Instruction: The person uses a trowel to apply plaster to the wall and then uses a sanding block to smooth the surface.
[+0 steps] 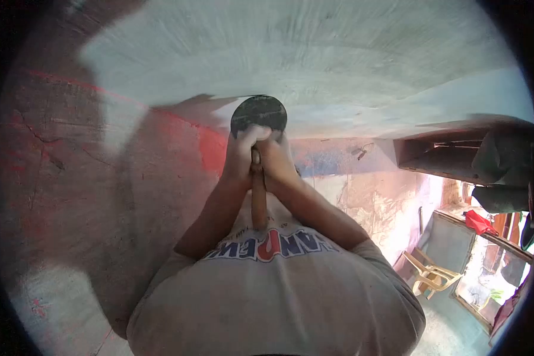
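My left hand (240, 153) and my right hand (275, 155) are close together in front of my chest, fingers wrapped round a wooden-handled tool. Its brown handle (259, 204) runs between my wrists back toward my shirt (273, 296). Just beyond my knuckles shows a dark, scuffed, rounded piece (258, 113), overlapped by my fingers. I cannot tell what kind of tool it is. Both forearms reach forward from my sides, and the dark piece overlaps the lower edge of the pale grey surface in this view.
A pale grey surface (302, 53) spreads across the top, and a red-stained, cracked surface (53, 154) lies on the left. At the right are a dark shelf recess (439, 154), a yellowish plastic chair (433, 276), a red cloth (479, 222) and a bright framed opening (486, 273).
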### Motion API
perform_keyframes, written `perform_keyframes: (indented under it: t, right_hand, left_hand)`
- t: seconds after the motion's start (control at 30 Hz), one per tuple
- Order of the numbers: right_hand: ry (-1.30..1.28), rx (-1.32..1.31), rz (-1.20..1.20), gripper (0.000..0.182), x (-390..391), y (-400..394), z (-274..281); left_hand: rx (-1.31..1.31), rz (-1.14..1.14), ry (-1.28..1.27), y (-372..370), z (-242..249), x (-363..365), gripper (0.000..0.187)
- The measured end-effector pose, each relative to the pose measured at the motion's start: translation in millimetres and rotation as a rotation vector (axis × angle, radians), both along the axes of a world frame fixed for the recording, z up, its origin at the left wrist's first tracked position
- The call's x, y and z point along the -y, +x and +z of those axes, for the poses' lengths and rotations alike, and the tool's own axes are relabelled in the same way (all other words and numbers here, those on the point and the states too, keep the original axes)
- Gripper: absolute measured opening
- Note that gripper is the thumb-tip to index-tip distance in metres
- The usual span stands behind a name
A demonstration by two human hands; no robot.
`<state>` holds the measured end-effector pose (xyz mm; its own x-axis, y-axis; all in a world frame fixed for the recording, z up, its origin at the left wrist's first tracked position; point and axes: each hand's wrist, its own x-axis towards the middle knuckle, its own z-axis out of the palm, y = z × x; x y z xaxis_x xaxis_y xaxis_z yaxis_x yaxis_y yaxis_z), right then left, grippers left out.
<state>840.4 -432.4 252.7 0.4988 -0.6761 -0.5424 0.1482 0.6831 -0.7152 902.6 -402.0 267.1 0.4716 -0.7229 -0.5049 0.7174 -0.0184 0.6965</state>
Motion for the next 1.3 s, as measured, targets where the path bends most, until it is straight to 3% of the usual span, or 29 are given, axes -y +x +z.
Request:
perform_keyframes:
  t: [0.1, 0.17, 0.23, 0.37, 0.5, 0.63, 0.77, 0.8, 0.9, 0.97, 1.07, 1.17, 1.23, 1.3]
  right_hand:
    - [0.074, 0.119, -0.055, 0.02, 9.8, 12.1, -33.5]
    - [0.08, 0.119, 0.007, 0.019, 4.2, 0.9, -33.1]
    - [0.045, 0.133, -0.005, 0.017, -2.3, -4.2, -0.6]
    - [0.022, 0.152, -0.065, 0.016, 2.8, 7.8, -36.0]
    - [0.02, 0.148, 0.028, 0.016, -5.0, -4.6, -5.2]
    - [-0.052, 0.093, 0.048, 0.016, -7.2, 0.1, -16.5]
    - [0.036, 0.146, -0.048, 0.018, -15.4, -7.8, 10.2]
    - [-0.01, 0.104, 0.034, 0.017, -12.0, -9.2, 10.3]
    - [0.114, 0.186, 0.016, 0.016, 8.1, 12.3, -38.4]
    - [0.022, 0.202, 0.018, 0.016, 3.5, 8.0, -46.5]
    - [-0.054, 0.169, -0.016, 0.017, -13.2, -3.1, -12.2]
    - [0.089, 0.244, -0.034, 0.017, 6.0, 18.3, -71.8]
    - [0.026, 0.128, -0.007, 0.017, 4.2, 16.2, -67.9]
    - [-0.08, 0.037, 0.048, 0.017, -10.3, 0.3, -45.8]
  left_hand:
    - [-0.049, -0.179, 0.062, 23.7, -36.2, 0.2, 0.01]
    - [0.023, -0.159, 0.041, 17.4, -38.1, -6.7, 0.009]
    - [0.142, -0.158, -0.001, 4.7, -5.1, -8.3, 0.015]
    - [0.038, -0.11, -0.001, 16.7, -42.2, -2.2, 0.006]
    - [0.05, -0.133, -0.027, 7.5, -16.7, -13.1, 0.007]
    - [0.072, -0.109, -0.1, 8.0, -23.9, -14.5, 0.008]
    - [0.08, -0.127, -0.068, 7.1, -9.8, -18.0, 0.01]
    - [0.076, -0.099, -0.073, 3.3, -5.0, -13.3, 0.011]
    - [0.07, -0.149, -0.018, 15.3, -37.3, -15.4, 0.016]
    - [0.101, -0.151, -0.001, 19.6, -46.9, -12.5, 0.018]
    - [0.116, -0.212, -0.065, 14.9, -30.2, -17.1, 0.022]
    - [0.023, -0.166, -0.018, 17.2, -49.6, -15.0, 0.019]
    - [0.005, -0.161, 0.019, 20.6, -58.9, -11.9, 0.016]
    - [0.154, -0.181, -0.013, 16.9, -53.7, -16.2, 0.012]
